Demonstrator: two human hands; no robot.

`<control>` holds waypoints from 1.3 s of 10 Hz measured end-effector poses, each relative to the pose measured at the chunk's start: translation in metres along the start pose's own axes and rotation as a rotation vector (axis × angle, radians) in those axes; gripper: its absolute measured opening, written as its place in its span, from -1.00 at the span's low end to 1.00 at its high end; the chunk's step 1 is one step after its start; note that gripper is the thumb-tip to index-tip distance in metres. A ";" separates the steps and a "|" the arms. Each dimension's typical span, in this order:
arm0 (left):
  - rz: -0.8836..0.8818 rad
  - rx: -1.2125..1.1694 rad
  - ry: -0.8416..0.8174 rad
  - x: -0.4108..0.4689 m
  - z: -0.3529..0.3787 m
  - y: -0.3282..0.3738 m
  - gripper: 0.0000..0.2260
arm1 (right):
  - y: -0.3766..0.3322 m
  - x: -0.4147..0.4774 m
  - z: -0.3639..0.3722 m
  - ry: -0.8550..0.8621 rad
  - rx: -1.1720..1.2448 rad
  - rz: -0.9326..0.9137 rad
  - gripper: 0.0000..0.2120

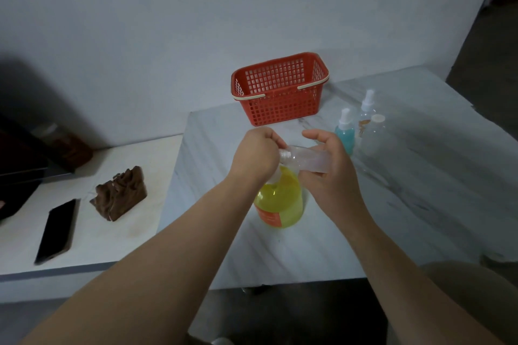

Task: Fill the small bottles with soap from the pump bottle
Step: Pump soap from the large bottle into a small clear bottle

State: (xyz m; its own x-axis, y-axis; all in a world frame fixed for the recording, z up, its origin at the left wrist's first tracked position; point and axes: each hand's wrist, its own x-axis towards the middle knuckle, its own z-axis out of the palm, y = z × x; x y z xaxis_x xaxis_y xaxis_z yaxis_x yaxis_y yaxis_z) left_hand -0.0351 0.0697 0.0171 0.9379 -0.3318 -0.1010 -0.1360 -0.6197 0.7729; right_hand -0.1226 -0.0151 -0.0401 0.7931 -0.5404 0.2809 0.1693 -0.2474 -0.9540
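Small bottle, sideways: right hand grips body, left hand pinches neck. Pump bottle beneath; red basket at 12 o'clock.

Pump bottle head hidden behind left hand; small bottle mouth partly inside grip.

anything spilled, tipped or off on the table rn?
No spill visible. Only the small clear bottle is sideways, held by the right hand with the left hand gripping its cap end, above the pump bottle. The blue spray bottle stands upright.
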 end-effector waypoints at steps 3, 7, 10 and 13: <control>-0.005 -0.042 -0.009 -0.002 -0.002 0.001 -0.66 | 0.001 0.002 0.004 0.021 0.026 0.031 -0.48; 0.026 0.288 -0.123 -0.010 -0.010 0.019 -0.71 | -0.006 -0.001 -0.002 0.021 0.039 -0.005 -0.46; -0.003 0.372 -0.159 -0.015 -0.010 0.024 -0.72 | -0.006 -0.002 -0.001 0.017 0.015 -0.020 -0.47; -0.044 0.166 -0.128 -0.007 -0.005 0.011 -0.71 | 0.000 -0.003 0.000 0.009 -0.008 -0.008 -0.49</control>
State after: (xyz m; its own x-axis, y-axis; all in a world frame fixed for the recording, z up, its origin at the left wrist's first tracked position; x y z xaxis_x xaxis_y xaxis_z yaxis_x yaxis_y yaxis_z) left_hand -0.0415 0.0691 0.0296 0.8975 -0.3829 -0.2189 -0.1568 -0.7409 0.6531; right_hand -0.1245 -0.0134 -0.0412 0.7864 -0.5454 0.2898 0.1715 -0.2581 -0.9508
